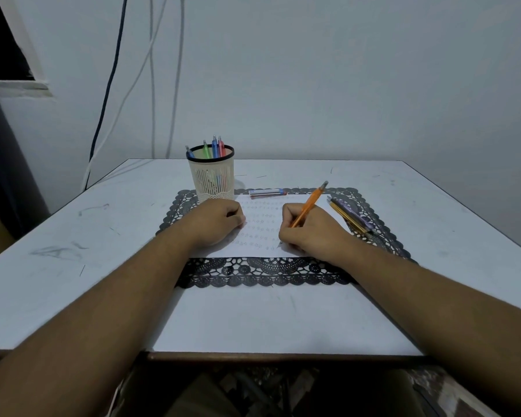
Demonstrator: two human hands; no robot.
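Head view showed the right hand [309, 233] gripping an orange pencil [309, 206], fingers and thumb curled tight round its lower barrel. The grey top end tilted up and away to the right, and the writing end was down at the sheet of paper [259, 236], low on its right half. The tip itself was too small to make out. The left hand [215, 224] rested on the left part of the paper, its fingers curled under into a fist with nothing seen in it.

The paper carried rows of small printed marks between the 2 hands and lay on a black lace mat [262, 272], which sat on a scuffed white table [73, 236]. A slatted cream pen cup [212, 179] stood at the mat's far left corner, just beyond the left knuckles, holding 4 coloured pens. A slim lead case [267, 192] lay along the far edge of the paper. A bundle of pencils [351, 216] lay slantwise on the mat just right of the right hand, not touching it. Both forearms crossed the near table and hid the mat's near corners. Cables [109, 85] hung down the wall behind
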